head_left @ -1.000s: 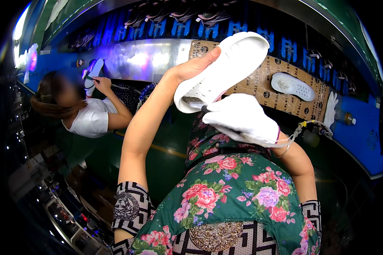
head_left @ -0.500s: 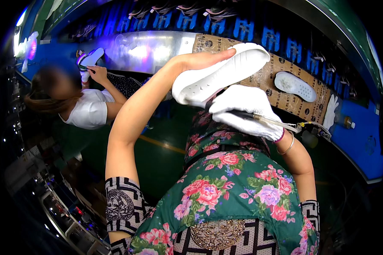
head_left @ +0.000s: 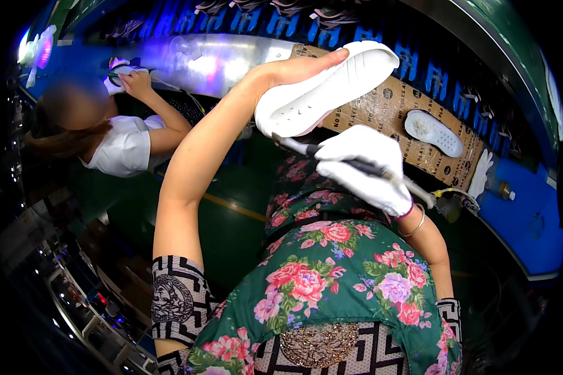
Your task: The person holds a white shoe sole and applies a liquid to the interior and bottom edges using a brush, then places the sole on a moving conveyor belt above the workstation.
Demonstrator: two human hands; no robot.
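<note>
A white shoe sole (head_left: 331, 87) is held up at a slant in my bare left hand (head_left: 294, 70), the thumb along its upper rim and the other fingers hidden behind it. My right hand (head_left: 366, 165), in a white glove, is closed around the dark handle of a brush (head_left: 305, 149). The brush tip is by the lower edge of the sole's near-left end; whether it touches is hard to tell. Behind the glove, the brush's rear end reaches toward a thin yellowish tube (head_left: 447, 192).
Beyond my hands, a second white sole (head_left: 433, 132) lies on printed cardboard (head_left: 372, 109). A white glove (head_left: 481, 172) and a bottle (head_left: 502, 187) are at right on a blue surface (head_left: 532, 215). Blue racks (head_left: 406, 62) line the back. A co-worker (head_left: 128, 140) works at left beside a metal surface (head_left: 231, 65).
The sole has risen slightly and tilted. The brush tip has moved from over the sole's near edge to just at its outside. The co-worker's hands have shifted on their shoe part.
</note>
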